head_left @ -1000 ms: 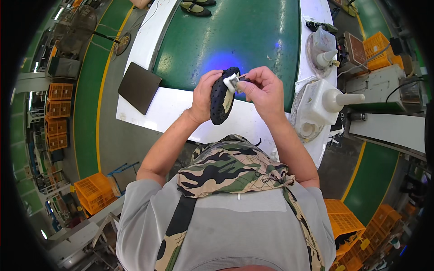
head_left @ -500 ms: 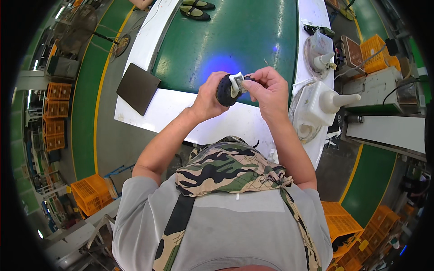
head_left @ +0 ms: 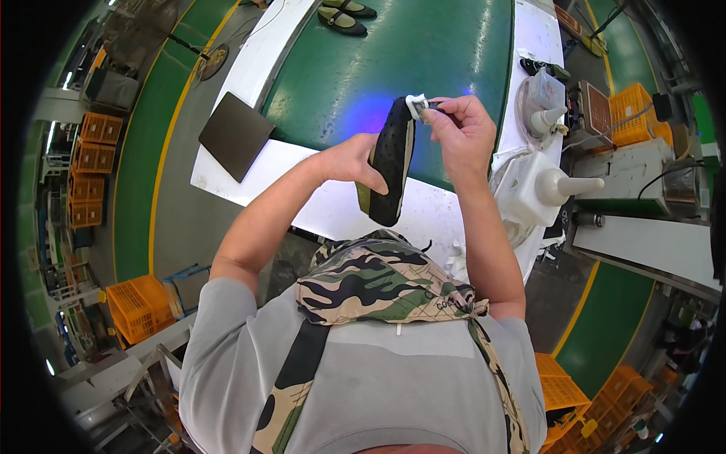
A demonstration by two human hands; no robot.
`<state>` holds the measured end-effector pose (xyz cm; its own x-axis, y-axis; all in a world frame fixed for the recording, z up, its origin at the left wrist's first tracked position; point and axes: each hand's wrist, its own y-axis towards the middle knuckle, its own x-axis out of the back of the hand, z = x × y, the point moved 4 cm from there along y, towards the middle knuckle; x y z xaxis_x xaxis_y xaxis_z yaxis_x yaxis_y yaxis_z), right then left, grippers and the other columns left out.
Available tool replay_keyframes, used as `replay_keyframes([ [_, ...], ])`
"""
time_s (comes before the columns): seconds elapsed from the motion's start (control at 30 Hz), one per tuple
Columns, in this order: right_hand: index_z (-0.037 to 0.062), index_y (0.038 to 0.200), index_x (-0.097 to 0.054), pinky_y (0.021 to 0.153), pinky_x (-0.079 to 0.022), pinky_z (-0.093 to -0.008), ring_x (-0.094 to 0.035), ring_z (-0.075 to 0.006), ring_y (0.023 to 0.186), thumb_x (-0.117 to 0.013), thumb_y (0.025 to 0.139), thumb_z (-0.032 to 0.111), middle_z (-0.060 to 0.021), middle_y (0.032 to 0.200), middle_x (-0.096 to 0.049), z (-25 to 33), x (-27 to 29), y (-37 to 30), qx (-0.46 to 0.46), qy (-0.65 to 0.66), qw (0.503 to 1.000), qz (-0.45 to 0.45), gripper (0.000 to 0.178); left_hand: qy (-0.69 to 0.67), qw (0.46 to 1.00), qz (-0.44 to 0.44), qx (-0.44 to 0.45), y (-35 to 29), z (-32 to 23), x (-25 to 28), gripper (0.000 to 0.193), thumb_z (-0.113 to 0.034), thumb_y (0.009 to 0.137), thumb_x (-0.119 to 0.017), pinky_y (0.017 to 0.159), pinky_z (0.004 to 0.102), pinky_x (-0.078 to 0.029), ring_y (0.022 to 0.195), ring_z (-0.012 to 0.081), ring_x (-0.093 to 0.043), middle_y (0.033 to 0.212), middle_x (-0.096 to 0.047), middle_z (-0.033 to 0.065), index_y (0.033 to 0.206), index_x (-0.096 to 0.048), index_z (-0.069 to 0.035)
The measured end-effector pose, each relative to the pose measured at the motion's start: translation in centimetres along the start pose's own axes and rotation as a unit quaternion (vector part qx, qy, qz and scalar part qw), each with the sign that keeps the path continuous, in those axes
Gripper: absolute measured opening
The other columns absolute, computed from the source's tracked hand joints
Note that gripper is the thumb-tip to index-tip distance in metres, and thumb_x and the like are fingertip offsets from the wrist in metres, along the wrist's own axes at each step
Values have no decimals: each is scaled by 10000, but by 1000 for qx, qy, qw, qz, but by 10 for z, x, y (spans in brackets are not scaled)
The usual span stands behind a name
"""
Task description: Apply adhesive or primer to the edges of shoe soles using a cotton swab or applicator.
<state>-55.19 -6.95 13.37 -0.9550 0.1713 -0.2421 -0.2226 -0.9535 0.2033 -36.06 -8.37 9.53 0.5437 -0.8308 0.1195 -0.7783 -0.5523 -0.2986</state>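
A black shoe with small dots along its surface and a green patch near its lower end is held upright on its edge above the near end of the table. My left hand is closed around its left side, thumb across the near part. At the shoe's far end, my right hand pinches a small white cloth-like piece against the edge. Some dark thing shows between the right fingers, but its kind is unclear.
A pair of black shoes sits on the green belt. White spouted bottles stand along the right ledge, with another bottle beyond. A dark square board lies at the left corner. Orange crates stand beside the table.
The shoe has turned from end-on to lengthwise, showing its long side. My left hand has shifted its hold lower, while the white piece and right hand have moved slightly right and farther away.
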Motion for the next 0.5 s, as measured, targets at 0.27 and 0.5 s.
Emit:
replay_keyframes([
  [0.27,-11,867,-590,558,-466,-217,-572,-63,639,-704,827,-31,-78,875,-701,-12,1,-3,56,-73,993,77,122,-208,978,9,-6,-4,20,17,640,-246,714,-819,910,321,-502,983,168,-635,1076,-667,71,1242,-572,18],
  [0.5,11,846,-588,544,-447,-210,-578,-71,635,-730,804,-21,-88,846,-699,-26,-1,-14,-153,-10,960,234,151,-354,935,5,-26,-5,37,14,634,-331,807,-763,863,337,-556,973,201,-670,1122,-663,119,1287,-534,15],
])
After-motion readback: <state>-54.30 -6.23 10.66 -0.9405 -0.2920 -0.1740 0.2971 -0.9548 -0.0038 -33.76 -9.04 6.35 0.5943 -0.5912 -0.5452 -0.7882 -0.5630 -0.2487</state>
